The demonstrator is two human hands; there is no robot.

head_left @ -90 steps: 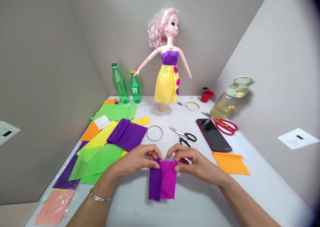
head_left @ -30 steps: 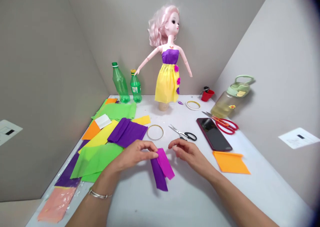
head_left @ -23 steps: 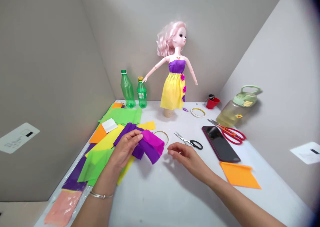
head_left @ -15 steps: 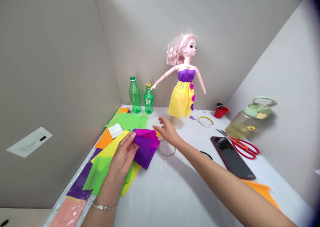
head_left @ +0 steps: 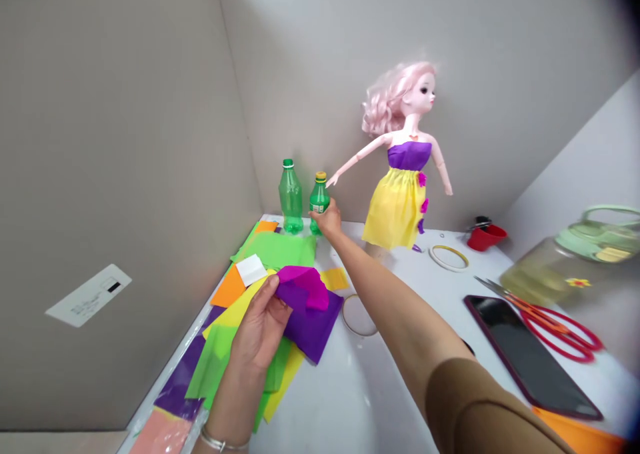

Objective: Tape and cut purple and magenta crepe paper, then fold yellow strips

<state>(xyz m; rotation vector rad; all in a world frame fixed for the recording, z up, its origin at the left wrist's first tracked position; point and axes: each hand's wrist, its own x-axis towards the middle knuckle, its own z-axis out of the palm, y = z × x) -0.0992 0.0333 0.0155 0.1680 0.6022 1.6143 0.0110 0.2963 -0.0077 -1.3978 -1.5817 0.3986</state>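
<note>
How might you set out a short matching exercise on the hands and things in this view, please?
Column one
1. Left hand
2. Right hand
3. Doll's skirt
4. Phone

Column two
A. Yellow
B. At the yellow-capped green bottle
C. Lying screen up
D. Holding a magenta piece

Pairs: 1-D, 2-B, 3-A, 4-C

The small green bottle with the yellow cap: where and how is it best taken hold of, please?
Probably around the body of the small green bottle, below its yellow cap, coming from the front right. It stands upright with rounded sides; the taller bottle stands on its left, and the doll's hand is close to its neck.
</note>
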